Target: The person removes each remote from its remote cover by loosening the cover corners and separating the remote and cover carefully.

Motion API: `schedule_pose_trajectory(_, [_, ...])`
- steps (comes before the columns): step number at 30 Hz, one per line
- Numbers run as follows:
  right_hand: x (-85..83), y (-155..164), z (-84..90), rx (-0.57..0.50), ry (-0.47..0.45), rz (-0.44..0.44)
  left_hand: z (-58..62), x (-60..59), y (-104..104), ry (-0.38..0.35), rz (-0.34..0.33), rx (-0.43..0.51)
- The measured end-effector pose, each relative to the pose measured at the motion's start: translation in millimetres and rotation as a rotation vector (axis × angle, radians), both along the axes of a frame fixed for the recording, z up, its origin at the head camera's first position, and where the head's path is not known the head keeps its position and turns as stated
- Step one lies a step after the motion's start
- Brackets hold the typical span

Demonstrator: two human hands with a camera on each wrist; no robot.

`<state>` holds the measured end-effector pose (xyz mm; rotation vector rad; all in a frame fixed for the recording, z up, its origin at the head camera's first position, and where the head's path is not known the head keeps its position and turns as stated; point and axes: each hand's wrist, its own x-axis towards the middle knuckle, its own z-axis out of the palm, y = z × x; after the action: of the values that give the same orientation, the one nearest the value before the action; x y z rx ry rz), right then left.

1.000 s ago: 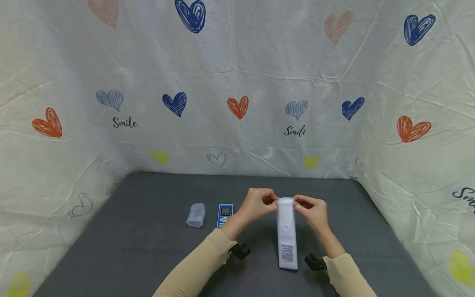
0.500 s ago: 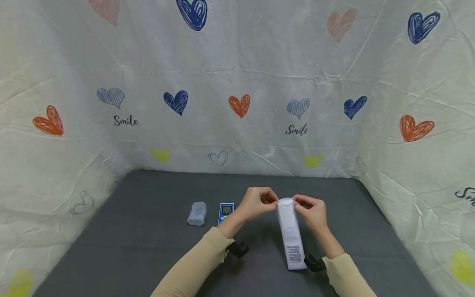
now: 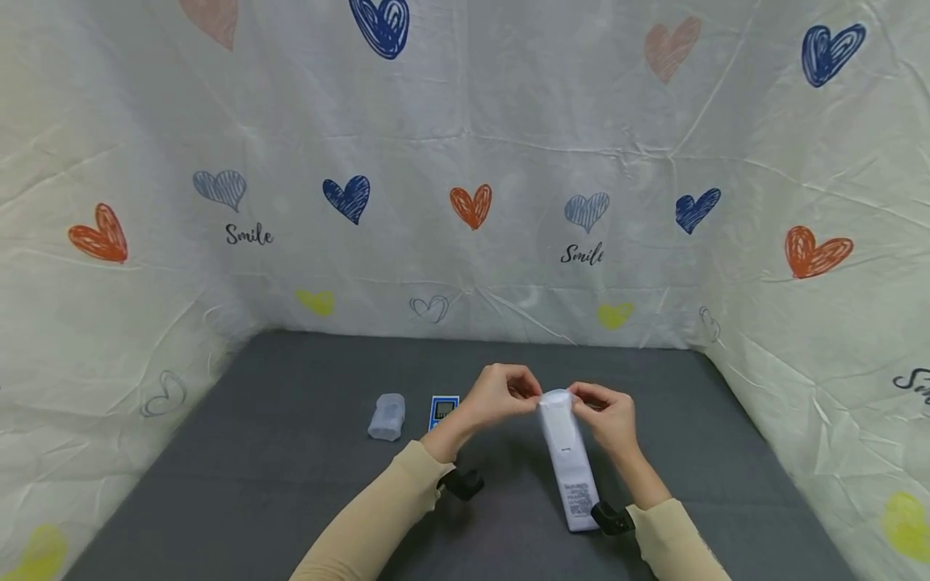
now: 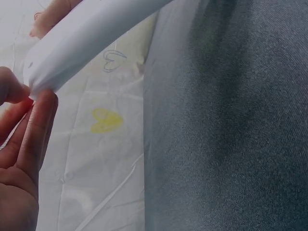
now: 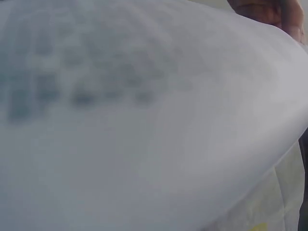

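Observation:
A long, white, remote-control-shaped object (image 3: 568, 460) is held up by its far end in the head view, leaning with its near end to the right. A block of small print and a short slit mark its upper face. My left hand (image 3: 503, 393) pinches one corner of that far end between thumb and fingertips. At the opposite corner, my right hand (image 3: 609, 410) pinches with thumb and forefinger. The left wrist view shows the left hand (image 4: 24, 139) at the smooth white tip. Blurred, the white surface (image 5: 159, 144) fills most of the right wrist view.
On the dark grey tabletop (image 3: 240, 468), a translucent plastic cover (image 3: 387, 416) lies to the left. Beside it a blue item with a small screen and buttons (image 3: 442, 408) is partly hidden by the left forearm. White cloth printed with hearts (image 3: 465, 266) encloses the back and sides.
The near end of the white object has swung to the right, so it now leans and touches or overlaps the right wrist camera. Both hands keep their pinch and shift slightly left.

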<state>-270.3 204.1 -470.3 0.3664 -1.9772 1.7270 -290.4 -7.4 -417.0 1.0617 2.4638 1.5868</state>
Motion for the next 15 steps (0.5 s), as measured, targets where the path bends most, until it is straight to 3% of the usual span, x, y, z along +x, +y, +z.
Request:
schedule_pose_trajectory(4, [4.5, -3, 6.3, 0.0, -0.015, -0.001, 14.1, 9.0, -2, -0.026, -0.007, -0.003])
schedule_pose_trajectory(10, [16.9, -10, 22.4, 0.018, -0.002, 0.009, 14.6, 9.1, -3, -0.057, -0.014, 0.009])
schedule_pose_trajectory(15, [18.3, -12, 23.5, 0.022, -0.004, 0.008, 11.4, 8.1, -4, -0.104, -0.024, 0.013])
